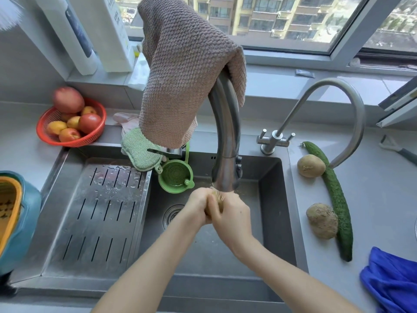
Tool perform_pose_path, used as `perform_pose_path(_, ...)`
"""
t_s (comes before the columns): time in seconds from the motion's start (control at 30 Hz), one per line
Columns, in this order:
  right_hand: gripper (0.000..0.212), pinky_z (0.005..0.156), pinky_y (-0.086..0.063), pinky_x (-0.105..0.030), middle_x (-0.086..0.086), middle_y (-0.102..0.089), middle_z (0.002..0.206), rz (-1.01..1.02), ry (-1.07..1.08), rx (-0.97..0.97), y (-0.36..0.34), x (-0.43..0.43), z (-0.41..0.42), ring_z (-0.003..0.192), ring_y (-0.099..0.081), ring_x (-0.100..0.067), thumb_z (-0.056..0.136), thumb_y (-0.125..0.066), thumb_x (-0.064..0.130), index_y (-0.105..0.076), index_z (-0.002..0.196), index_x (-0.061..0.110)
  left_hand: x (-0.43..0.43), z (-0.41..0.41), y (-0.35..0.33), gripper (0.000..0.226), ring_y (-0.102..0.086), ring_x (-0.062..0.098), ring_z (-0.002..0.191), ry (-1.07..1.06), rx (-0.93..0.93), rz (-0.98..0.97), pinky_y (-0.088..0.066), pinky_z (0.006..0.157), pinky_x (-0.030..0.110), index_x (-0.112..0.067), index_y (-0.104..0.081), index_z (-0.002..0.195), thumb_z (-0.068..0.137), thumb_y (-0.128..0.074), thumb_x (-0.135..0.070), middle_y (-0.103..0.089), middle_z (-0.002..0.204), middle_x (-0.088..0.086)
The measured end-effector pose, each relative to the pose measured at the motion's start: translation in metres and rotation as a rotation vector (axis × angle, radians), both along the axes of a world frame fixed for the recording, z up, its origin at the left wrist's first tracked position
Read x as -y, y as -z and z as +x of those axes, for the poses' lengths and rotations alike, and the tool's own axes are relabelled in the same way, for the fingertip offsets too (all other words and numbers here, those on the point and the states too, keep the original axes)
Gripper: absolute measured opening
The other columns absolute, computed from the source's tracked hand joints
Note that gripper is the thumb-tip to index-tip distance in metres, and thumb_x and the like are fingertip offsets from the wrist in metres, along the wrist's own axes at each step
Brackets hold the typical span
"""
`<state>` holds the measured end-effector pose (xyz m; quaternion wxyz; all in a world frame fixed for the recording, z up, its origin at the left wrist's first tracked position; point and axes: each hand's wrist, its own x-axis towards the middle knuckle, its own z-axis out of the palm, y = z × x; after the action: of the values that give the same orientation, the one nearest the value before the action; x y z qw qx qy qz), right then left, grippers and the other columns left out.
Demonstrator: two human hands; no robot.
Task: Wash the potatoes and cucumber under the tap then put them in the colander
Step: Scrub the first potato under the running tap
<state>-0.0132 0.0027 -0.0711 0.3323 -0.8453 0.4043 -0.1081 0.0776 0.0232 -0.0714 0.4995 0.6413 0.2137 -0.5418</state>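
Left hand [198, 207]: grasping wet potato [217, 198] under steel tap [226, 154]
Right hand [233, 219]: clasping it too
Red mesh basket [44, 134]: round fruit [89, 123]

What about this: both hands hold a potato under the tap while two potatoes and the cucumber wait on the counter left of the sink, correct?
Wrong side. The head view shows the two potatoes and cucumber on the counter right of the sink. The left hand and right hand do hold a potato under the tap.
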Motion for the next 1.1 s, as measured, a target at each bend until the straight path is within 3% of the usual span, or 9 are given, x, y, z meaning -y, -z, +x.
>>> perform_pose_path(0.1,0.041,0.059,-0.034,-0.033,-0.003,-0.06,0.071,0.057,0.106,0.031,-0.004,0.007,0.004,0.073,-0.056,-0.026,0.086,-0.032,0.047,-0.055,0.075,0.014,-0.001,-0.009,0.0,0.034,-0.047,0.017,0.031,0.166,0.205,0.052,-0.035,0.039,0.015,-0.009,-0.046,0.056,0.09,-0.042,-0.006,-0.05,0.036,0.004)
perform_pose_path(0.23,0.031,0.061,-0.04,-0.033,-0.005,-0.058,0.068,0.597,0.482,-0.031,0.011,0.02,0.017,0.068,-0.055,-0.03,0.093,-0.036,0.018,-0.048,0.065,0.014,-0.023,-0.033,0.011,0.038,-0.052,0.032,0.065,0.351,1.0,0.05,-0.03,0.057,0.033,-0.01,-0.042,0.064,0.097,-0.03,-0.027,-0.06,0.069,0.016)
perform_pose_path(0.33,0.027,0.039,-0.027,-0.018,-0.006,-0.046,0.047,1.085,0.672,-0.119,0.005,0.027,0.016,0.031,-0.033,-0.016,0.087,-0.033,0.013,-0.046,0.064,0.012,-0.046,-0.032,0.022,0.049,-0.046,0.022,0.065,0.554,1.225,-0.194,-0.031,0.06,0.032,-0.01,-0.053,0.085,0.083,-0.036,-0.056,-0.054,0.071,0.001)
perform_pose_path(0.43,0.028,0.034,-0.019,-0.008,0.001,-0.032,0.037,1.267,0.692,-0.099,-0.009,0.033,0.011,0.023,-0.018,-0.009,0.084,-0.03,0.011,-0.034,0.056,0.017,-0.055,-0.021,0.034,0.064,-0.049,0.01,0.077,0.653,1.287,-0.293,-0.038,0.068,0.02,-0.01,-0.055,0.111,0.069,-0.061,-0.058,-0.053,0.086,-0.011)
perform_pose_path(0.57,0.031,0.036,-0.022,-0.009,0.003,-0.032,0.039,1.33,0.674,0.066,-0.009,0.025,0.011,0.027,-0.022,-0.008,0.094,-0.041,0.029,-0.042,0.064,0.02,-0.04,-0.031,0.02,0.03,-0.049,-0.004,0.066,0.335,1.097,-0.336,-0.036,0.062,0.009,-0.034,-0.043,0.08,0.067,-0.061,-0.054,-0.05,0.071,-0.016)
perform_pose_path(0.67,0.028,0.044,-0.036,-0.018,-0.002,-0.052,0.045,1.286,0.721,0.112,-0.016,0.02,0.013,0.037,-0.041,-0.014,0.094,-0.041,0.029,-0.054,0.072,0.017,-0.021,-0.043,0.014,0.03,-0.052,0.003,0.058,0.078,1.007,-0.276,-0.044,0.056,0.023,-0.024,-0.049,0.071,0.072,-0.048,-0.054,-0.057,0.061,-0.002)
perform_pose_path(0.8,0.028,0.033,-0.02,-0.008,-0.001,-0.039,0.039,1.412,0.831,0.018,-0.018,0.027,0.007,0.023,-0.027,-0.012,0.083,-0.037,0.014,-0.04,0.055,0.017,-0.009,-0.031,0.023,0.05,-0.051,0.02,0.064,0.036,0.834,-0.224,-0.049,0.066,0.052,0.011,-0.051,0.074,0.082,-0.041,-0.037,-0.058,0.066,0.022)
perform_pose_path(0.93,0.026,0.03,-0.017,-0.006,-0.002,-0.036,0.041,1.596,0.84,-0.11,-0.022,0.037,0.004,0.021,-0.027,-0.012,0.074,-0.038,0.011,-0.04,0.048,0.012,-0.021,-0.03,0.014,0.043,-0.061,-0.002,0.07,0.298,0.649,-0.511,-0.054,0.062,0.018,0.001,-0.059,0.099,0.081,-0.049,-0.038,-0.062,0.087,0.004)
perform_pose_path(1.1,0.039,0.034,-0.015,-0.005,-0.004,-0.038,0.03,1.774,0.833,-0.128,-0.026,0.037,0.006,0.017,-0.025,-0.013,0.074,-0.036,0.01,-0.04,0.035,0.006,-0.038,-0.022,0.006,0.018,-0.051,0.002,0.062,0.674,1.005,-0.436,-0.038,0.06,0.005,-0.021,-0.041,0.088,0.09,-0.059,-0.024,-0.048,0.077,-0.01)
